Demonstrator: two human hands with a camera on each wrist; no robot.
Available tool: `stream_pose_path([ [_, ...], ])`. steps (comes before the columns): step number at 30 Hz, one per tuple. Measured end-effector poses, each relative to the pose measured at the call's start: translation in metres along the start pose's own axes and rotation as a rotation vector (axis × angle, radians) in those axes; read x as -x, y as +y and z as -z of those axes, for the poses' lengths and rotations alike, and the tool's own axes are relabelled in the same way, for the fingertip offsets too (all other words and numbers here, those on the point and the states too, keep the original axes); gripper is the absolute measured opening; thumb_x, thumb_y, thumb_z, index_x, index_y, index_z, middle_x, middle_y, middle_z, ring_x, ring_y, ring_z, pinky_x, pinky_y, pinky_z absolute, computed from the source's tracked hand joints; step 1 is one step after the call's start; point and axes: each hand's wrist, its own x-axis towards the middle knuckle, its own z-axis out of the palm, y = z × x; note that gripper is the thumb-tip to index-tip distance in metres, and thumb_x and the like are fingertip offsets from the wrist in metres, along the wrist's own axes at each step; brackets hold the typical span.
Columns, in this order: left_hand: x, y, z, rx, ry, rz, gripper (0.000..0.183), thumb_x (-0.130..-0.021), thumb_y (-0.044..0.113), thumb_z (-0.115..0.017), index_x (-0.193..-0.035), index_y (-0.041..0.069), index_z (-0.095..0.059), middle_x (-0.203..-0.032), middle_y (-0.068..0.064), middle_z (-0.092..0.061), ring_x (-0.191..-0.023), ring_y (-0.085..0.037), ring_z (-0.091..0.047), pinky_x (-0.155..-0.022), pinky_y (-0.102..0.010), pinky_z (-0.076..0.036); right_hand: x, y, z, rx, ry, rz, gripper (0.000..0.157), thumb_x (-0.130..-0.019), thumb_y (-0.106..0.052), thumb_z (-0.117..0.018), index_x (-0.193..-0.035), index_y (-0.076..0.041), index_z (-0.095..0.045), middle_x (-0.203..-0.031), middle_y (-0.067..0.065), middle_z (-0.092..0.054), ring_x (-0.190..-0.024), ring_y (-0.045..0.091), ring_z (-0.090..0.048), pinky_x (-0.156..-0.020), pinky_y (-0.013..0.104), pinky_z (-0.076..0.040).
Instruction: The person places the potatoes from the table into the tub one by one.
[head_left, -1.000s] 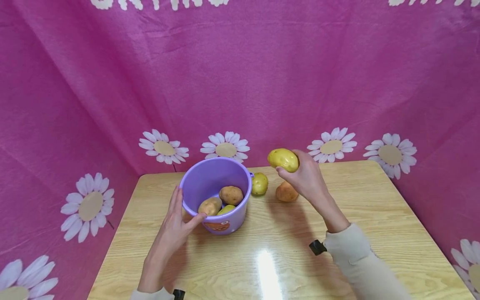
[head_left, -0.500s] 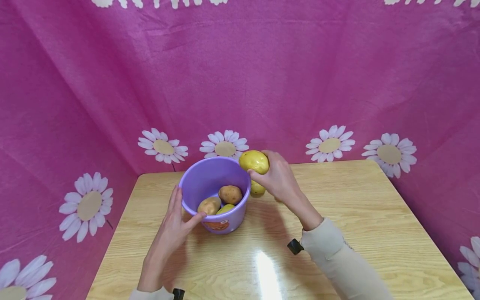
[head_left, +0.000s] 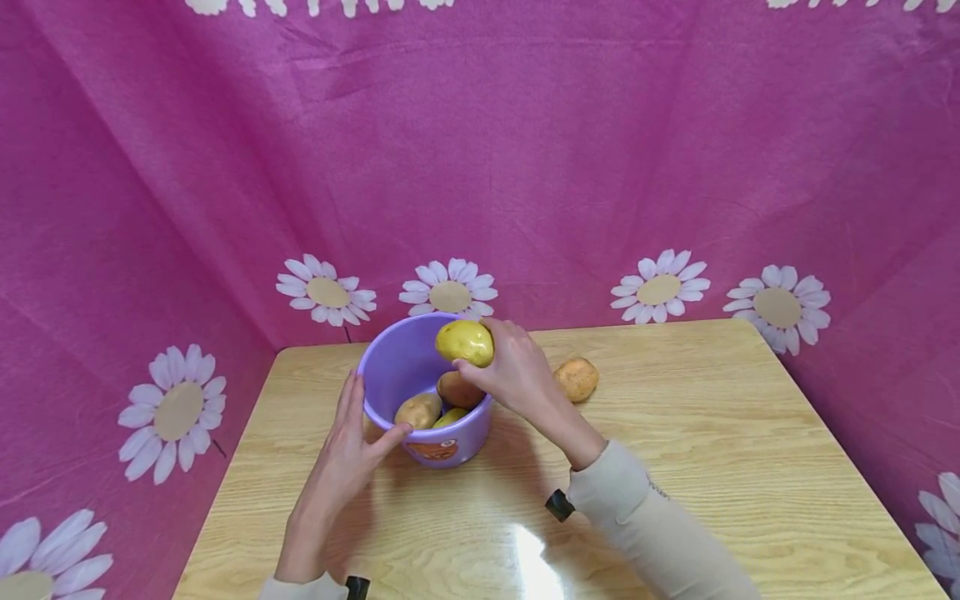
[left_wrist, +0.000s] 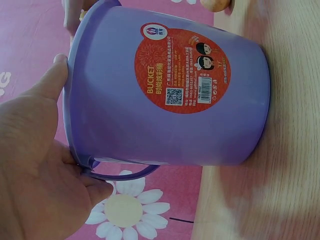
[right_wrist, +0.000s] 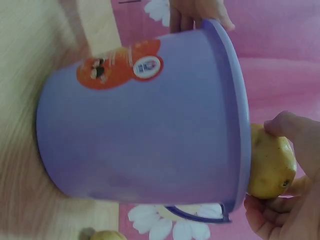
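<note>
My right hand (head_left: 517,371) grips a yellow potato (head_left: 463,342) above the mouth of a purple bucket (head_left: 390,354). In the right wrist view, the bucket's rim partly hides this potato (right_wrist: 272,162). My left hand (head_left: 345,454) rests against the bucket's left side, thumb on the near rim and fingers fairly straight along the outside. The left wrist view shows the left thumb (left_wrist: 50,77) touching the rim. Inside the bucket lie a light tan potato (head_left: 418,411), a browner potato (head_left: 457,390) and a partly hidden yellow one (head_left: 452,416).
An orange-tan potato (head_left: 577,380) sits on the wooden table (head_left: 720,450), right of the bucket. The yellow potato by the bucket's right side is hidden in the head view. A pink cloth (head_left: 555,167) with daisies surrounds the table's back and sides.
My right hand has carried the yellow potato leftward from over the table to above the bucket's opening. The left hand and bucket have stayed put.
</note>
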Motion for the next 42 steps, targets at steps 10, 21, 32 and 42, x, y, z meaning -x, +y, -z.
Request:
stream_pose_path([
  [10,-0.005,-0.005,0.000,0.012,0.000,-0.015,0.115,-0.091,0.067,-0.066,-0.167,0.012,0.000,-0.173,-0.008,0.002,-0.155,-0.039,-0.017,-0.119,-0.064,-0.023,0.001,-0.007,-0.013,0.046,0.018,0.067,0.054,-0.083,-0.036,-0.083,-0.121,-0.001,-0.068,-0.103,0.012,-0.070,-0.093,0.028,-0.064,-0.081,0.045,-0.052],
  [21,-0.005,-0.005,0.001,0.013,-0.005,-0.013,0.114,-0.092,0.065,-0.066,-0.167,0.010,0.000,-0.173,-0.008,0.003,-0.155,-0.040,-0.015,-0.119,-0.064,-0.022,0.004,-0.004,-0.015,0.022,0.046,0.122,0.033,-0.090,-0.023,-0.077,-0.113,0.001,-0.075,-0.106,0.014,-0.075,-0.093,0.030,-0.064,-0.081,0.044,-0.052],
  [32,-0.003,-0.004,0.000,0.012,-0.003,-0.005,0.115,-0.091,0.067,-0.066,-0.167,0.011,0.000,-0.173,-0.007,0.004,-0.156,-0.039,-0.014,-0.119,-0.065,-0.022,0.007,0.013,-0.002,-0.106,0.063,0.078,0.032,-0.094,-0.016,-0.073,-0.120,0.002,-0.073,-0.111,0.014,-0.072,-0.104,0.029,-0.061,-0.091,0.043,-0.051],
  [42,-0.002,-0.003,0.000,0.010,-0.006,-0.001,0.115,-0.092,0.068,-0.065,-0.167,0.011,0.001,-0.173,-0.005,0.005,-0.156,-0.038,-0.013,-0.120,-0.064,-0.021,0.010,0.043,0.020,-0.129,0.054,0.002,0.041,-0.096,-0.021,-0.072,-0.130,0.001,-0.068,-0.120,0.018,-0.069,-0.109,0.032,-0.060,-0.088,0.047,-0.052],
])
